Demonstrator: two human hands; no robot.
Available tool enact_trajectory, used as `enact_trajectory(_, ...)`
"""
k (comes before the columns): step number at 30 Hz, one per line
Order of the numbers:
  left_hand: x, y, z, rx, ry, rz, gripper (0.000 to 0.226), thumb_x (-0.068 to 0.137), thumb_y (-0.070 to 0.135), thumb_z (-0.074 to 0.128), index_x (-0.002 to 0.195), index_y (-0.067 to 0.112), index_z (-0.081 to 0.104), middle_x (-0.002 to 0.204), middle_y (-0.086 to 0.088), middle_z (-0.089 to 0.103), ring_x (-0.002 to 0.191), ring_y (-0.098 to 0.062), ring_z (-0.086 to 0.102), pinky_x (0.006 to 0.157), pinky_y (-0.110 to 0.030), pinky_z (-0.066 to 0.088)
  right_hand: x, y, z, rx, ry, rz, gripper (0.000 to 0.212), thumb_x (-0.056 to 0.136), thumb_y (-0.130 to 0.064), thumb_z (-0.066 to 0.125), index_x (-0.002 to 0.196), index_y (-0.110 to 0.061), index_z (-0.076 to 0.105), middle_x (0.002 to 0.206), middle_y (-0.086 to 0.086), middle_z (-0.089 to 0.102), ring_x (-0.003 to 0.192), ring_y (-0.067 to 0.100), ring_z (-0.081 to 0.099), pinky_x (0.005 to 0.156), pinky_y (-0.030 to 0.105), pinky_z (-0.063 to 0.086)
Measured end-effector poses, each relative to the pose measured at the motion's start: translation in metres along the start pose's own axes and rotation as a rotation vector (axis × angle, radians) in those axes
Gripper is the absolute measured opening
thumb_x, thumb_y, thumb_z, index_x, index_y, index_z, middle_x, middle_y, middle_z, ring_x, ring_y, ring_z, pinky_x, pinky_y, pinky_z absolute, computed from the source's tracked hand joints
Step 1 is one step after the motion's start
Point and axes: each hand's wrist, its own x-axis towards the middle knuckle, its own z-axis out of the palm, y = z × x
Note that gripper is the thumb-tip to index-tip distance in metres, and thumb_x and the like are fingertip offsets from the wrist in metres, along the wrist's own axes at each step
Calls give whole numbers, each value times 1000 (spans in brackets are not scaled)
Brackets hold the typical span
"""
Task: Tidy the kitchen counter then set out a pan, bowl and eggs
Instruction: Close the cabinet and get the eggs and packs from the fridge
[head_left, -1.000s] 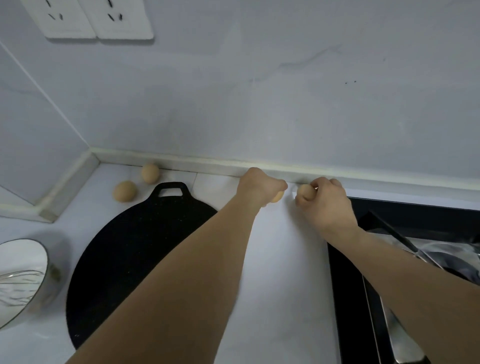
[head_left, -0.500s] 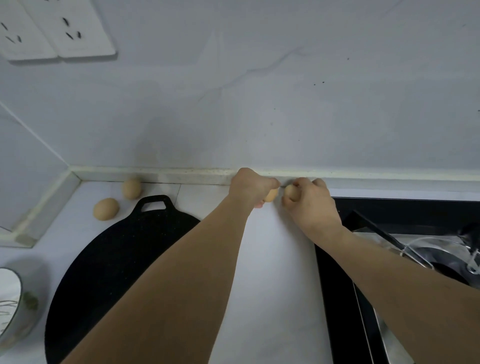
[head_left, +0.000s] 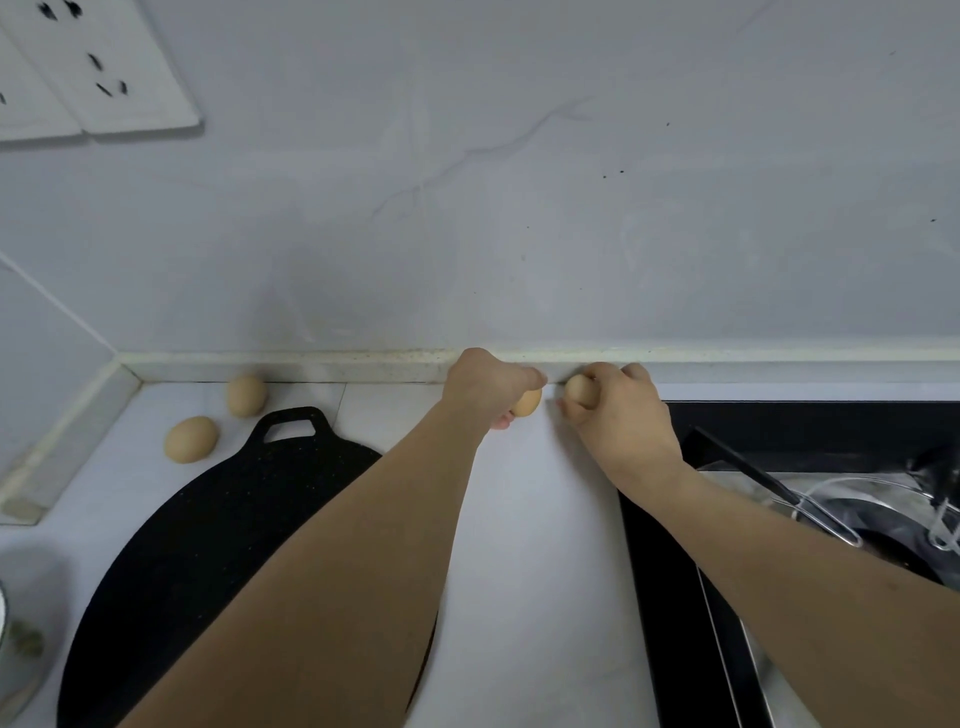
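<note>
Nearest the camera, both bare forearms extend forward over the white counter (head_left: 530, 545) toward its back edge. The left forearm passes over the right part of a flat black griddle pan (head_left: 208, 545), which lies on the counter to the left of the two grips, its loop handle pointing toward the wall. At the lower left edge, only a sliver of a bowl (head_left: 4, 613) is visible, well to the left of the hands. To the right of the grips, a black hob (head_left: 670, 571) carries metal cookware and a dark handle. Further out, the left hand (head_left: 491, 387) has its fingers curled over a brown egg (head_left: 527, 402), which it holds low at the counter. Just right of it, the right hand (head_left: 618, 410) grips a second brown egg (head_left: 577, 389) between thumb and curled fingers. The two held eggs sit close together but apart. Well left of the grips, two loose eggs lie on the counter: one (head_left: 191, 439) beside the pan handle, another (head_left: 247, 396) against the wall ledge (head_left: 337, 364). A socket plate (head_left: 104, 67) is mounted high on the wall.
</note>
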Motion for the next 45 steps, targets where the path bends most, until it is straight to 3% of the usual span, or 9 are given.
enact_trajectory(5,1,-2,3,-49,-24,7,38,75,26,77,101,1,66,84,-8,62,67,-23,59,67,-29,57,0,3,1,7,28,-9,27,88,-39,57,107,-20,57,106,1,43,75,23,52,69,28,39)
enact_trajectory(9,1,-1,7,-52,-31,19,28,76,23,76,90,3,64,81,-9,61,66,-24,58,71,-33,58,-4,5,0,-7,33,-23,30,89,-41,56,110,-19,56,107,2,44,77,25,53,70,31,45)
enact_trajectory(18,0,4,14,-32,10,11,33,73,28,79,82,8,55,76,-7,60,65,-25,61,71,-33,59,-6,7,-2,-39,-43,-31,39,87,-39,62,119,-18,52,113,5,44,91,29,58,81,37,49)
enact_trajectory(24,0,5,19,-2,30,40,38,68,31,82,90,5,62,77,-7,62,70,-25,61,80,-38,58,-8,11,0,-2,-33,-55,31,89,-32,61,114,-16,52,108,2,43,89,27,56,77,34,47)
enact_trajectory(36,-5,16,22,60,6,44,32,72,29,80,74,10,55,77,-6,63,78,-27,66,81,-37,58,-3,12,-2,15,-71,-27,24,90,-30,60,108,-16,52,104,-2,39,80,21,52,69,31,43)
enact_trajectory(39,-7,16,23,61,4,34,33,72,30,80,76,10,55,78,-6,62,75,-25,64,81,-37,58,-3,11,-3,11,-82,-26,26,89,-29,61,110,-16,51,106,-1,40,80,20,51,70,31,42)
enact_trajectory(45,-8,15,22,33,-3,21,42,70,35,82,94,5,63,91,-10,68,88,-27,68,83,-38,58,-5,12,-4,37,-100,-33,37,87,-28,64,118,-17,48,115,1,43,91,22,54,77,32,45)
